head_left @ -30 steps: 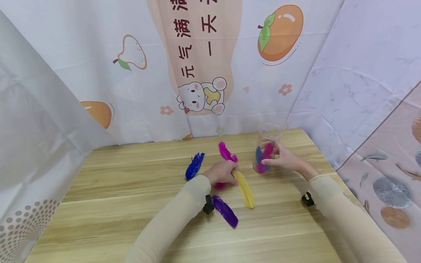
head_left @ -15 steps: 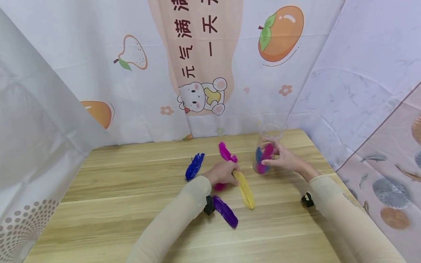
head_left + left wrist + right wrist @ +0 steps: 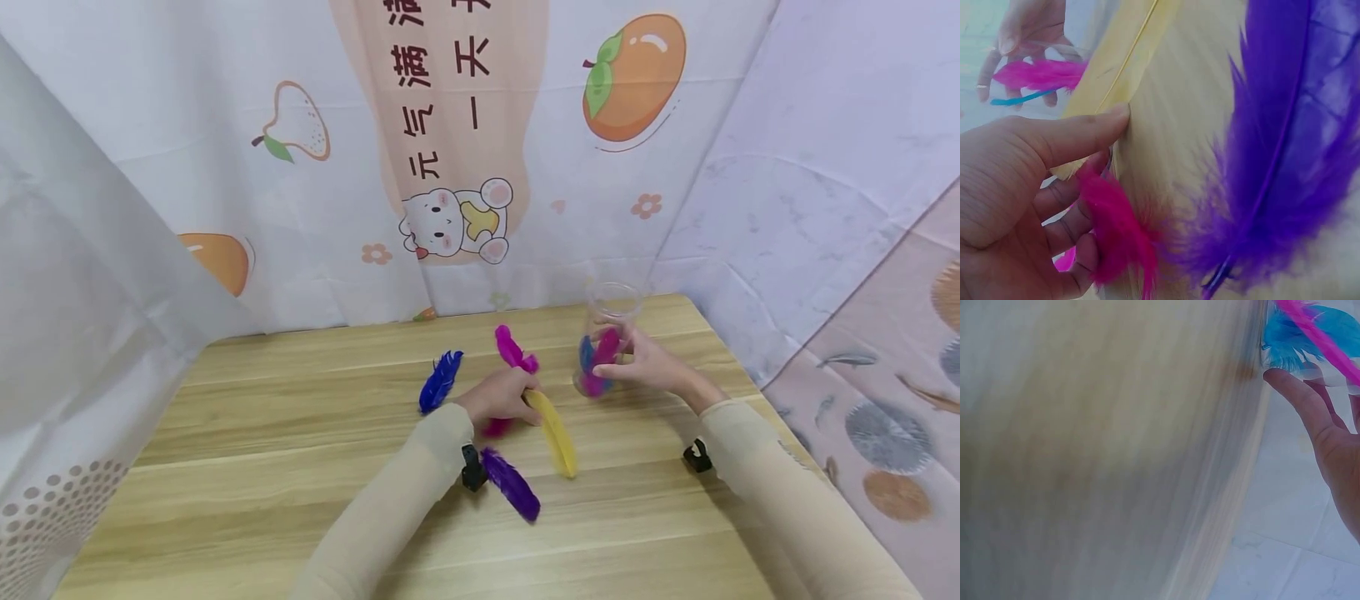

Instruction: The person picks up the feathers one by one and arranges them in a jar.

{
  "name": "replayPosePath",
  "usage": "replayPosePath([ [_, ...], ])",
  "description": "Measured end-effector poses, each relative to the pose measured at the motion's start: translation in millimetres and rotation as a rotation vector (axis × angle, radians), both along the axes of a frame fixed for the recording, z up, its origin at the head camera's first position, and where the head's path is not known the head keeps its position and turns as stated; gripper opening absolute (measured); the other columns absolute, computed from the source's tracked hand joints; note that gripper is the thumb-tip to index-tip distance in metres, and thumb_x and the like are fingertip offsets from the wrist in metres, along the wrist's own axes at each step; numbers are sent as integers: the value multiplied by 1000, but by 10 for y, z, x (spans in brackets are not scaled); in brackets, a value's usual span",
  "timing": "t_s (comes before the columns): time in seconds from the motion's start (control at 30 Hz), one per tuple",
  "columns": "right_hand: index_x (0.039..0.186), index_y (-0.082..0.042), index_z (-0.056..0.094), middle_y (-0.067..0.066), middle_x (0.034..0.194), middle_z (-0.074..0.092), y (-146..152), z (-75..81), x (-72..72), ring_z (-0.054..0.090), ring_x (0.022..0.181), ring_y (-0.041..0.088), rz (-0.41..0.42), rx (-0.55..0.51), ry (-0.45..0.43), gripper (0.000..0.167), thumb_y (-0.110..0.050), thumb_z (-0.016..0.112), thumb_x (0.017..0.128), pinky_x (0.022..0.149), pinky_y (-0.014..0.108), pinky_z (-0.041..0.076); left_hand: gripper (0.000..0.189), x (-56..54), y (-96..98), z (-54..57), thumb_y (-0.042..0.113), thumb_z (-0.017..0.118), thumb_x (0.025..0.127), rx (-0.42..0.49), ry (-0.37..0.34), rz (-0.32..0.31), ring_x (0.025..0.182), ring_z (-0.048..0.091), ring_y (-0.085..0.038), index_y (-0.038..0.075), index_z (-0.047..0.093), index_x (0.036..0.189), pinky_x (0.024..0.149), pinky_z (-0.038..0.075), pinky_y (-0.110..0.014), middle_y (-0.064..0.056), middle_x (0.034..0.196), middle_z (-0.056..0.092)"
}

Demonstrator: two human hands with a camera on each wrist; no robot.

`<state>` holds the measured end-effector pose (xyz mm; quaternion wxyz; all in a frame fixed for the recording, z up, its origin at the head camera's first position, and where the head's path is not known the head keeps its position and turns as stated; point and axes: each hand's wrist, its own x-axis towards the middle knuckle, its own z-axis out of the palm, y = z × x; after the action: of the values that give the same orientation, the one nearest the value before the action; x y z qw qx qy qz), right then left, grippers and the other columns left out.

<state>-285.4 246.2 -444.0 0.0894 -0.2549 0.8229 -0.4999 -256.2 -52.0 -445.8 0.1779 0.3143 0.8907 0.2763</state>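
Observation:
My left hand (image 3: 501,395) pinches a yellow feather (image 3: 555,435) by its lower end, thumb on top as the left wrist view shows. Under that hand a crimson-pink feather (image 3: 1116,225) partly shows beside the curled fingers. A purple feather (image 3: 512,485) lies nearer me, close to the left wrist. Towards the back right, my right hand (image 3: 648,362) grips an upright clear jar (image 3: 613,313) from its right side. Inside the jar are pink feathers (image 3: 606,346) and blue feathers (image 3: 1285,337). The right wrist view catches only part of the jar.
On the wooden table (image 3: 300,467), a dark blue feather (image 3: 440,382) lies left of the left hand, and a magenta feather (image 3: 513,348) lies just beyond it. A printed curtain (image 3: 337,208) hangs along the back edge, with more cloth at both sides.

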Motion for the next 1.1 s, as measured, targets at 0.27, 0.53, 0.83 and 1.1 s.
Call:
replayPosePath([
  [0.27, 154, -13, 30, 19, 141, 54, -15, 11, 3, 57, 119, 38, -2, 18, 2, 83, -17, 81, 89, 103, 60, 44, 16, -26, -53, 28, 17, 86, 83, 6, -73, -7, 66, 46, -8, 11, 74, 92, 64, 41, -19, 8, 73, 58],
  [0.53, 153, -15, 31, 18, 143, 53, -15, 0, -23, 56, 119, 37, -3, 23, -7, 82, -19, 81, 88, 104, 62, 43, 23, -71, -111, 15, 16, 86, 82, 94, -179, -41, 74, 50, -7, 6, 76, 101, 72, 45, -20, 7, 82, 62],
  [0.83, 153, -9, 29, 19, 142, 53, -19, 16, -4, 56, 117, 38, -6, 15, -19, 83, -16, 81, 88, 103, 62, 44, 34, -95, -150, -4, 19, 85, 85, 127, -269, 2, 83, 53, -9, 7, 76, 115, 76, 46, -21, 6, 98, 70],
  [1.1, 153, -8, 28, 20, 142, 53, -23, 32, -1, 55, 122, 40, -4, 16, -22, 85, -16, 81, 88, 105, 63, 42, 20, -84, -122, -21, 11, 80, 88, 133, -265, 28, 83, 57, -8, 7, 77, 107, 78, 49, -23, 2, 93, 72],
])
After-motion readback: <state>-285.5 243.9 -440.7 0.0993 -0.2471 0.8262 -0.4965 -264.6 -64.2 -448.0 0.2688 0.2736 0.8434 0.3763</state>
